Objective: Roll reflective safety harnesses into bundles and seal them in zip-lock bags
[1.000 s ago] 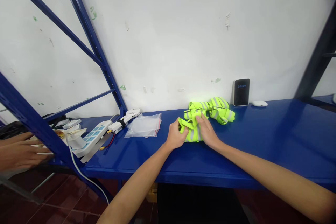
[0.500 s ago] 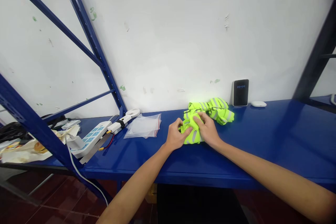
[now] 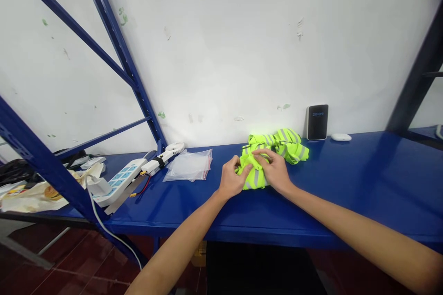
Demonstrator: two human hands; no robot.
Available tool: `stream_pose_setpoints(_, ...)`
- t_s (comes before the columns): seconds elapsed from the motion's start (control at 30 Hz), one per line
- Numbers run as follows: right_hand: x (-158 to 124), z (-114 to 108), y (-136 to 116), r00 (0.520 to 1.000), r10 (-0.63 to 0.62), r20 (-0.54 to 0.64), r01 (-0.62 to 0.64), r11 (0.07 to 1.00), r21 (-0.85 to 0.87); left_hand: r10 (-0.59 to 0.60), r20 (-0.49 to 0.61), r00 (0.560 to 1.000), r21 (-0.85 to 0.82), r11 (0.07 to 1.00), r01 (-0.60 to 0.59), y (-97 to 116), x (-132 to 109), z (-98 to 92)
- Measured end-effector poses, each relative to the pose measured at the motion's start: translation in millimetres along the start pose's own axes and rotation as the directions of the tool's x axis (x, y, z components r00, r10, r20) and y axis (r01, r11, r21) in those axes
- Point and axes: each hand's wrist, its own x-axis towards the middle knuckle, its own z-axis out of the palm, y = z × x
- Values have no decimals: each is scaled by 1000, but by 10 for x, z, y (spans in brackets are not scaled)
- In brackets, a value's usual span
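Close to the middle of the blue table, a neon-yellow reflective vest (image 3: 256, 177) with grey stripes lies bunched into a small bundle. My left hand (image 3: 231, 177) grips its left side, fingers curled and thumb pressed on top. From the right, my right hand (image 3: 275, 171) pinches the upper fold, its fingertips close to the left thumb. Some of the bundle is hidden under both hands. Just behind it, more neon-yellow reflective material (image 3: 290, 145) sits in rolled heaps with dark strips on it. Whether the two are joined I cannot tell.
Clear zip bags (image 3: 190, 166) lie left of my hands, beside a small white fan (image 3: 175, 148) and a power strip (image 3: 121, 182). A clock display (image 3: 317, 122) and a white case (image 3: 341, 137) stand back right. Blue shelf posts (image 3: 124, 46) rise at left.
My right fingers have shifted slightly left over the bundle, and the raised loop of fabric between the hands is flatter. My left hand stays almost in place.
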Motion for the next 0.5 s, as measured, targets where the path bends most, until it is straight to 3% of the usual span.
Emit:
stream_pose_setpoints(0.17,-26,34,-19,995,-71,-75,65,994,-82,-82,-93,992,-139,988,69,35,-3,123)
stream_pose_setpoints(0.3,-50,67,-19,980,-197,-12,192,965,-177,-121,-170,978,-226,971,80,20,0,185)
stream_pose_setpoints(0.5,-53,100,-40,978,-205,22,204,944,-260,-104,-109,989,-238,968,76,-6,8,160)
